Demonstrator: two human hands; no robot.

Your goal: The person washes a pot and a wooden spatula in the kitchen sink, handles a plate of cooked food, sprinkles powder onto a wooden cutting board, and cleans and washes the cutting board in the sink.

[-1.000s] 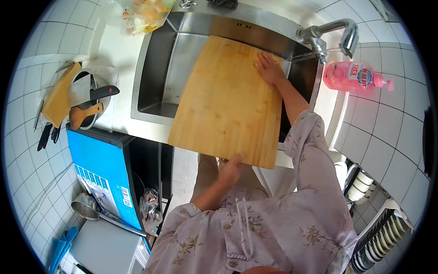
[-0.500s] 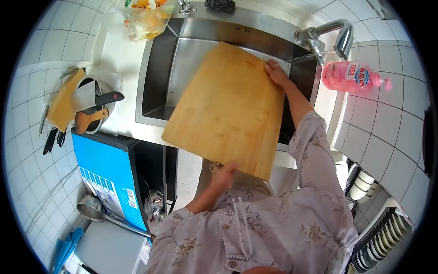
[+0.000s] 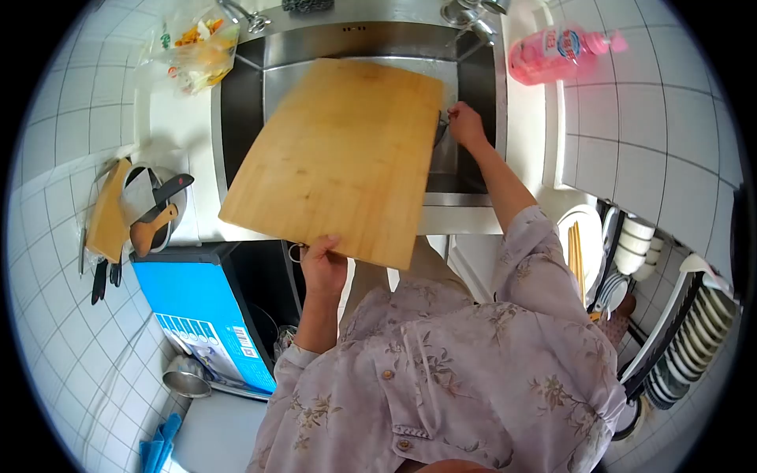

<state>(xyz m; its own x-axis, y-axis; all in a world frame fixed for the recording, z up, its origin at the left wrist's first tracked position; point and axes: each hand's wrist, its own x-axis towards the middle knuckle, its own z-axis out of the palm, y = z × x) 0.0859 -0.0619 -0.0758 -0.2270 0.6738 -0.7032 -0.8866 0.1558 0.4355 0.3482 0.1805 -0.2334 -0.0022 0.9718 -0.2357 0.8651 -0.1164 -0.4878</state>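
A large wooden cutting board (image 3: 339,158) is tilted over the sink (image 3: 477,177), its near end reaching past the counter's front edge. My left hand (image 3: 323,264) grips the near edge, where a small metal ring shows beside the fingers. Just off the board's right side, my right hand (image 3: 465,124) is closed over the basin. A small dark thing (image 3: 441,128) shows between its fingertips and the board, partly hidden; its kind is unclear.
A faucet (image 3: 471,20) and a pink soap bottle (image 3: 556,55) stand at the right. Left are a bag of food scraps (image 3: 206,47) and a pot holding a cleaver (image 3: 169,188) and a wooden spatula (image 3: 150,230). A dish rack (image 3: 682,331) with bowls is at lower right.
My right hand has come off the board's right edge and is now beside it, closed. The board, held in my left hand, has shifted left in view; the whole camera view has also shifted.
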